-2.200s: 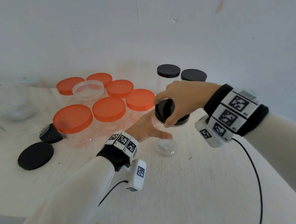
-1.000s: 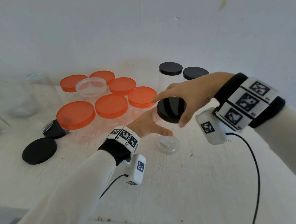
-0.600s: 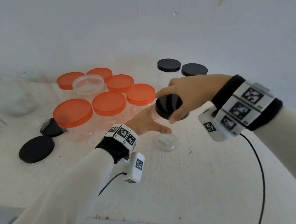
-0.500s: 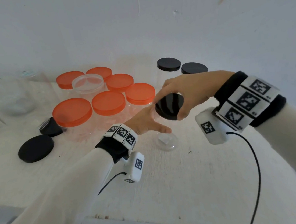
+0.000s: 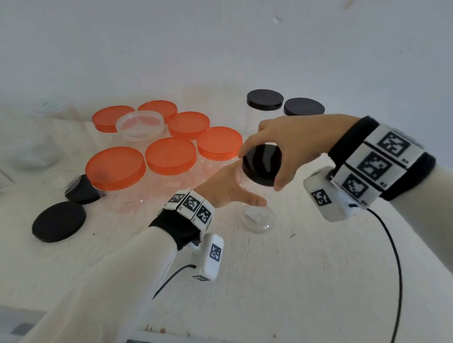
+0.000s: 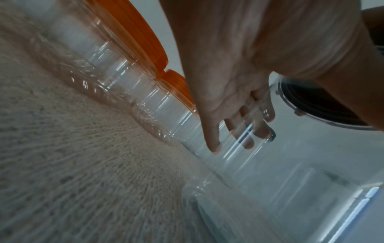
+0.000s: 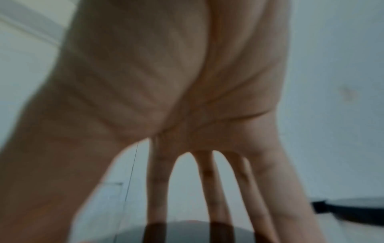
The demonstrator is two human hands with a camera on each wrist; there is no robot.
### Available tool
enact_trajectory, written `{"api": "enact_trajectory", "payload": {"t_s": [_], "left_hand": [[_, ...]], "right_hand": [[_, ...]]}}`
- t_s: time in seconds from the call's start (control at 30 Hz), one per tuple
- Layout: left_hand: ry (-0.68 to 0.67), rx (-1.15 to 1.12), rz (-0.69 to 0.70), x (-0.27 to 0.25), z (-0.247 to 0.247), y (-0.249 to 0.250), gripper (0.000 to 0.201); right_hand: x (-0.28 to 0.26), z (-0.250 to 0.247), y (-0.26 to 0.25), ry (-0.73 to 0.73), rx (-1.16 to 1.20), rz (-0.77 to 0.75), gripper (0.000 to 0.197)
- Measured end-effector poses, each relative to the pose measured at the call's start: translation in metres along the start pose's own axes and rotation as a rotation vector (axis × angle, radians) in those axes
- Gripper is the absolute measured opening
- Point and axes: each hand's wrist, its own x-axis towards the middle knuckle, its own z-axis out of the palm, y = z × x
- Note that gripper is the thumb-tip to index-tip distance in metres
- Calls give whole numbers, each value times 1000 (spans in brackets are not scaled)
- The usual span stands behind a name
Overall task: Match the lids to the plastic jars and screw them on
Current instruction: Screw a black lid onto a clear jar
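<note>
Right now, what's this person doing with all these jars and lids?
A person is putting lids on clear plastic jars. The left hand grips a clear jar standing on the white table, while the right hand holds a black lid on its mouth. Behind stand several orange-lidded jars and two black-lidded jars. A loose black lid lies at the left.
</note>
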Motion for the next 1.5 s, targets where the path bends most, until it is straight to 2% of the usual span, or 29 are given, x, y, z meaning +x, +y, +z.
{"api": "enact_trajectory", "payload": {"t_s": [0.1, 0.17, 0.23, 0.33, 0.43, 0.6, 0.83, 1.07, 1.2, 1.27, 1.4, 1.5], "left_hand": [[30, -8, 6, -2, 3, 1, 86], [37, -18, 15, -3, 5, 2, 92], [49, -23, 25, -5, 6, 3, 94], [39, -15, 16, -5, 5, 2, 84], [40, 5, 27, -4, 4, 2, 80], [63, -4, 52, -5, 7, 1, 87], [67, 24, 65, -5, 8, 3, 87], [-28, 53, 55, -6, 6, 6, 94], [-124, 260, 34, -8, -10, 8, 91], [-29, 377, 59, -9, -19, 7, 82], [379, 688, 255, 2, -26, 3, 43], [520, 877, 266, 19, -24, -1, 41]], "right_hand": [[3, 7, -3, 118, 43, 75, 68], [4, 11, -7, 174, 94, 139, 64], [3, 14, -10, 205, 49, 194, 67], [1, 9, -7, 94, -104, 141, 77], [-4, 1, 0, -62, 20, -1, 76], [1, 5, 1, 66, 31, 8, 71], [4, 8, 0, 120, 29, 53, 73], [-4, 14, -1, 32, 21, 78, 74], [-6, 17, 3, 34, 18, 83, 77], [-6, 23, 7, 66, 1, 83, 79], [-4, 39, 16, 205, -10, 95, 83], [-1, 49, 24, 301, 33, 114, 84]]}}
